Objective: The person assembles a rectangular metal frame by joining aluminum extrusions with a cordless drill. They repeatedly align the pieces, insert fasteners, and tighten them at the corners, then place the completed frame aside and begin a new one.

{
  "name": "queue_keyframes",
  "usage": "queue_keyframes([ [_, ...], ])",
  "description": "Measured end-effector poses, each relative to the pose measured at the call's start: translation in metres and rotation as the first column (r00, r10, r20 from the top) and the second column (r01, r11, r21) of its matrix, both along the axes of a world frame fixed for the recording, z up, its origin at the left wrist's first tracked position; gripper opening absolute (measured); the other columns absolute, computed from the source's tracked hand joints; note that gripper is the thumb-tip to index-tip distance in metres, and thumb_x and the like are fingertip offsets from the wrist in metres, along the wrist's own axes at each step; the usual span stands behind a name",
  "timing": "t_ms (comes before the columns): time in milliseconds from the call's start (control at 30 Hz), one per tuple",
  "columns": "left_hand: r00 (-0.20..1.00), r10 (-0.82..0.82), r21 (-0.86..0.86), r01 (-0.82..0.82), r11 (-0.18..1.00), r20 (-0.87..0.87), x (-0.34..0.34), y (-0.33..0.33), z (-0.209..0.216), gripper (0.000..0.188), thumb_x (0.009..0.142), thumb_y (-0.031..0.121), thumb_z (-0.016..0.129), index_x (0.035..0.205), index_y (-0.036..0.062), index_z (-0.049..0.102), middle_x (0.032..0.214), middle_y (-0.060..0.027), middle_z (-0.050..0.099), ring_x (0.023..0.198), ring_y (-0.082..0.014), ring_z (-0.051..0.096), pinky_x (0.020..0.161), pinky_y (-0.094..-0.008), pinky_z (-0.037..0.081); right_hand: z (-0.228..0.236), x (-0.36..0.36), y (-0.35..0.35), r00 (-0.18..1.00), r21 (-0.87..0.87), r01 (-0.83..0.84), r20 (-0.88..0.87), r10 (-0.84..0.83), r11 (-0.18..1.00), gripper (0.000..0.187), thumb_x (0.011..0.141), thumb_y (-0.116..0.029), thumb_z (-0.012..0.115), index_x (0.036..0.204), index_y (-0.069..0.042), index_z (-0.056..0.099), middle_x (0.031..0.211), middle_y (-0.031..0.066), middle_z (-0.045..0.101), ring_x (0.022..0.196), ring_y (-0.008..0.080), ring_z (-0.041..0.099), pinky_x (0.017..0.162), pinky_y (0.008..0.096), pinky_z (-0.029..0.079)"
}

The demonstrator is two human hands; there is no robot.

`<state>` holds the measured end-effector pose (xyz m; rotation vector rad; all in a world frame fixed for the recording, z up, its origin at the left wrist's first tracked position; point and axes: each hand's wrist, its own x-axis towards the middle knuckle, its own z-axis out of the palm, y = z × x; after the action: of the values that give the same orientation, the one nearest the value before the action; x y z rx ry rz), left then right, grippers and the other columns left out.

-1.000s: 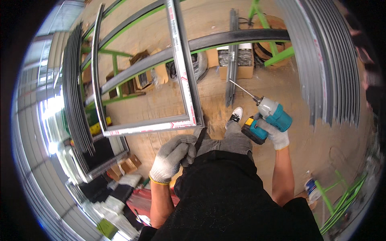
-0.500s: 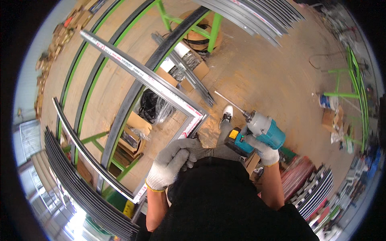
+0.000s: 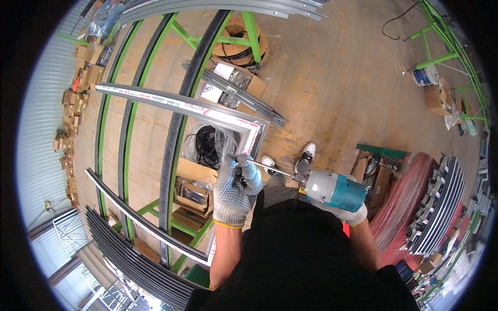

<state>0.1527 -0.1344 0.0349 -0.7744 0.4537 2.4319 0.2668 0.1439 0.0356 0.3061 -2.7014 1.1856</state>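
My right hand (image 3: pixel 346 213), in a pale work glove, is wrapped round a teal and grey cordless power drill (image 3: pixel 327 187). Its long thin bit (image 3: pixel 275 168) points left. My left hand (image 3: pixel 236 189), gloved with blue dots, has its fingers pinched at the bit's tip; whatever lies between them is too small to make out. Just beyond that hand is the corner of a profile frame (image 3: pixel 207 110) covered in white printed film. The frame rests across black-topped green rails (image 3: pixel 179 122).
Below the frame lie a coil of black cable (image 3: pixel 206 147) and open cardboard boxes (image 3: pixel 194 194). Grey profiles (image 3: pixel 238 96) lean over another box. Dark profiles (image 3: pixel 135 259) are stacked at lower left. At right are a red film-wrapped bundle (image 3: pixel 407 199) and a green rack (image 3: pixel 441 41).
The drill has come down and left, its bit now pointing at my left hand. My left hand has moved off the frame's side and its fingers have come to the bit's tip. The view has turned.
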Motion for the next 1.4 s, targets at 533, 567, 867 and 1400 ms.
queue_keyframes([
  [533,0.868,-0.305,-0.57,0.03,0.821,-0.393,0.016,0.01,-0.002,0.041,0.108,0.042,0.06,0.117,0.0021,0.065,0.078,-0.0006,0.057,0.064,-0.0119,0.049,0.054,-0.027,0.038,-0.008,-0.009,0.016,0.989,-0.179,-0.139,0.031,0.147,0.974,0.045,0.079,-0.026,0.092,0.115,-0.006,0.074,0.108,0.0141,0.076,0.094,0.0348,0.075,0.082,0.0409,0.059],
  [567,0.867,-0.303,-0.554,0.038,0.832,-0.396,0.017,0.01,-0.005,0.039,0.106,0.041,0.062,0.119,0.0044,0.066,0.082,0.0007,0.059,0.065,-0.0115,0.05,0.055,-0.0268,0.04,-0.01,-0.008,0.018,0.989,-0.184,-0.133,0.04,0.142,0.974,0.045,0.079,-0.026,0.092,0.115,-0.006,0.074,0.108,0.0136,0.076,0.094,0.0345,0.075,0.082,0.0408,0.059],
  [867,0.93,-0.288,-0.44,0.165,0.883,-0.229,0.018,0.018,-0.006,0.041,0.102,0.044,0.068,0.116,0.0052,0.067,0.082,-0.0003,0.061,0.068,-0.0119,0.055,0.059,-0.0263,0.043,-0.044,0.012,0.017,0.971,-0.373,-0.027,0.212,0.114,0.927,0.047,0.083,-0.024,0.09,0.124,-0.009,0.073,0.125,0.0137,0.074,0.111,0.0331,0.072,0.096,0.0404,0.057],
  [1400,0.909,-0.415,-0.781,0.244,0.575,-0.022,-0.112,0.009,-0.042,0.046,0.101,0.045,0.069,0.121,0.003,0.07,0.109,-0.0095,0.076,0.097,-0.0212,0.073,0.087,-0.035,0.059,-0.11,0.005,-0.052,0.915,-0.65,0.287,0.404,-0.001,0.704,0.039,0.084,-0.026,0.088,0.112,-0.005,0.073,0.103,0.0125,0.077,0.095,0.0245,0.075,0.09,0.034,0.059],
])
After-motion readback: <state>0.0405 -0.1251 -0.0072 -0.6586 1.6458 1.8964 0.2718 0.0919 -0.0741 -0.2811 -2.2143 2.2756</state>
